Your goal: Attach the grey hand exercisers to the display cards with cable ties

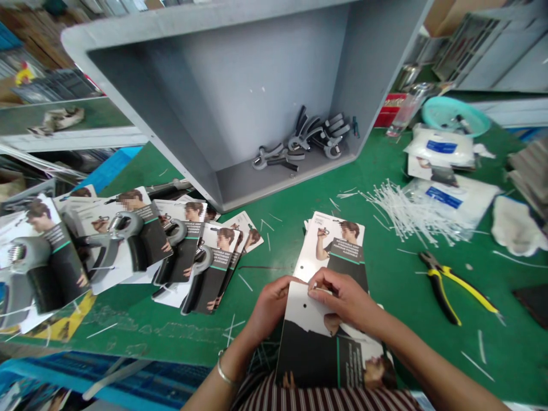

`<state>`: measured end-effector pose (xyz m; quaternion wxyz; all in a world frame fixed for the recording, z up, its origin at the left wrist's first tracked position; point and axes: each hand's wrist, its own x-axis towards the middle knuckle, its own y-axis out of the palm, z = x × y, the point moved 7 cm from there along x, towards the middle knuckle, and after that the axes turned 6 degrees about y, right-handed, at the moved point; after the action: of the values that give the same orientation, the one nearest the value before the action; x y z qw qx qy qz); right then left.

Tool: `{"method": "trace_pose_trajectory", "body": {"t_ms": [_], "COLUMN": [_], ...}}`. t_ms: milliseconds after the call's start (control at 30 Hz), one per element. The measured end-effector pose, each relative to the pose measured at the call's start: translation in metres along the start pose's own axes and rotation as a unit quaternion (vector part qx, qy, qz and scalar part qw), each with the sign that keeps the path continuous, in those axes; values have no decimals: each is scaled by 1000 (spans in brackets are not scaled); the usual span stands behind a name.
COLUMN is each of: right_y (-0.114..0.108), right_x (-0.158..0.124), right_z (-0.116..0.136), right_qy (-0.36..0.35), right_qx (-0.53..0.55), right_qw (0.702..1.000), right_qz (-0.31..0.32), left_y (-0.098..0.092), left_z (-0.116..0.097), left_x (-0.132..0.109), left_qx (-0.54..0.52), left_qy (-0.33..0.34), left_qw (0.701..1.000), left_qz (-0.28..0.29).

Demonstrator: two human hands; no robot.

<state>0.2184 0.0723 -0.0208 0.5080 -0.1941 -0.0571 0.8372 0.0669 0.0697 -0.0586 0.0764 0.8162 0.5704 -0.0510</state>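
Close to my body, a printed packaging card [312, 345] with a dark lower part and punched holes is tilted toward me. My left hand [273, 307] grips the card by its left edge near the corner, fingers behind it. At the card's upper edge my right hand [342, 297] is closed in a pinch; what its fingertips hold, if anything, is too small to make out. Just beyond, a stack of similar cards [334, 240] lies on the green table [274, 228]. To the left, several cards carry grey-and-black hand grip strengtheners [128, 228].
A large grey bin [265, 74] lies on its side behind, with several hand grip strengtheners [306, 137] inside. On the right are loose white cable ties [411, 214], plastic bags [445, 200], yellow-and-black cutting pliers [449, 288], a white glove [518, 225] and a turquoise bowl [456, 111].
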Motion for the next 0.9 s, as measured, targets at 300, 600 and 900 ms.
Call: {"method": "trace_pose_trajectory", "body": {"t_ms": [300, 600, 900], "right_y": [0, 4, 3], "right_x": [1, -1, -3], "right_z": [4, 3, 6], "right_qy": [10, -1, -8], "right_qx": [6, -8, -11], "right_qw": [1000, 1000, 1000], "right_qz": [5, -6, -1], "left_y": [-1, -8, -1], "left_z": [-6, 2, -10], "left_x": [-1, -5, -20], "left_qx": [1, 33, 50], "left_qy": [11, 2, 55], "left_qw": [1000, 999, 988], "left_qz": [23, 11, 134]}}
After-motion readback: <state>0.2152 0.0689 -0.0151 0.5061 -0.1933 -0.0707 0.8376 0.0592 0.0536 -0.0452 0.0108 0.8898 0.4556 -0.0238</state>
